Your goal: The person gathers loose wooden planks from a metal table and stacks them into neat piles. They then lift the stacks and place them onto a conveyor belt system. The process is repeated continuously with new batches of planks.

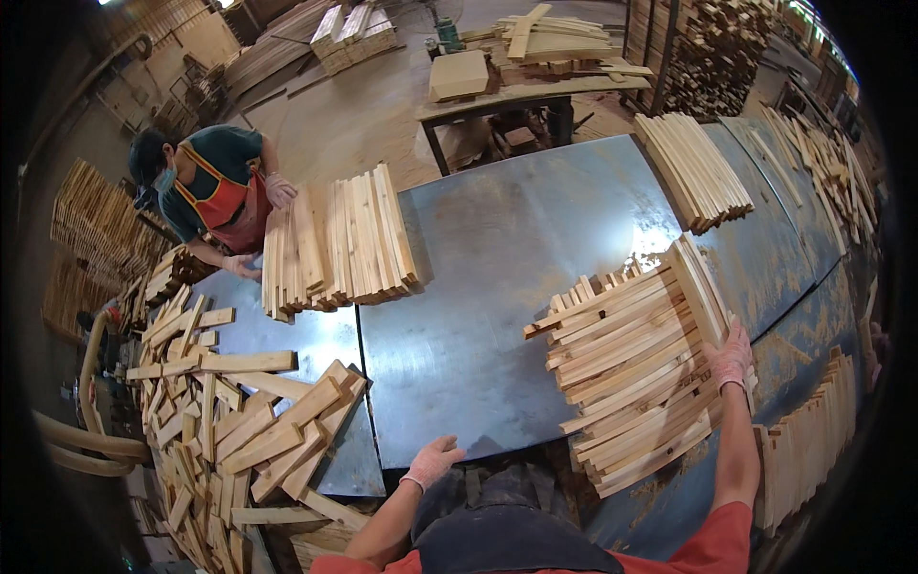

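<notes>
Fingers of the right hand touch the near end of the strips; clenched or not, can't tell. Left hand loose, empty. Pile just left of right fingers. Looks like squaring-up; next move likely needs even end pressure.

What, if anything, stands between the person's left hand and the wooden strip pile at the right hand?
Nothing visible: between the left hand and the wooden strip pile at the right hand lies a stretch of metal tabletop.
</notes>
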### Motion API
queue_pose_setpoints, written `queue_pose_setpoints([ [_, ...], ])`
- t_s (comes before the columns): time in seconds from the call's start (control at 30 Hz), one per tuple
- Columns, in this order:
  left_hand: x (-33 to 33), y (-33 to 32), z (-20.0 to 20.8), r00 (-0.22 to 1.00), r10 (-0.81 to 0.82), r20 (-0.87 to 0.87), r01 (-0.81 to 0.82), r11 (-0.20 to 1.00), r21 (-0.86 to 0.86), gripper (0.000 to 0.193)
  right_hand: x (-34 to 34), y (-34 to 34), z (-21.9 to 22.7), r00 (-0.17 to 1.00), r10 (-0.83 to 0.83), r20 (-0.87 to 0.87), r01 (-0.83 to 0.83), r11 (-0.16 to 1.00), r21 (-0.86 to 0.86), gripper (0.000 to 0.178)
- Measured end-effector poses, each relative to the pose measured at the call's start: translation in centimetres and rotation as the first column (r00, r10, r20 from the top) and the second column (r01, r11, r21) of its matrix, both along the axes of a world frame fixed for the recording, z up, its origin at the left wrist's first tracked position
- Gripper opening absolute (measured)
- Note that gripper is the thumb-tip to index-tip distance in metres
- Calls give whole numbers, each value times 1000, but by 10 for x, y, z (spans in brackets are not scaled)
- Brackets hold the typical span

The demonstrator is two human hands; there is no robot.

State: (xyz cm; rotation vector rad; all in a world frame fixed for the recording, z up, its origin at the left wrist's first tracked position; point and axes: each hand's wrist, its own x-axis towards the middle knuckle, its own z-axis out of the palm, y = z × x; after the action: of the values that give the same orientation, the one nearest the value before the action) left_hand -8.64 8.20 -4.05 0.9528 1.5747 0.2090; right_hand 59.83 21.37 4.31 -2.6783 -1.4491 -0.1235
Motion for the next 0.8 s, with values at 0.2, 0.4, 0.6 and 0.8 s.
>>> queue_pose_setpoints([
  [0.2,-36,25,-11,990,117,84,-117,993,-3,76,-126,70,20,893,335,-300,-238,918,316,89],
  [0.4,-121,79,-37,920,374,114,-391,892,226,63,-321,134,29,461,558,-690,-379,827,415,83],
  [0.6,-222,220,-38,700,683,207,-669,527,524,35,-455,194,-91,274,237,-932,-469,879,85,85],
  [0.8,-355,312,-97,549,825,133,-763,430,482,72,-593,259,-123,482,235,-844,-655,736,-169,87],
])
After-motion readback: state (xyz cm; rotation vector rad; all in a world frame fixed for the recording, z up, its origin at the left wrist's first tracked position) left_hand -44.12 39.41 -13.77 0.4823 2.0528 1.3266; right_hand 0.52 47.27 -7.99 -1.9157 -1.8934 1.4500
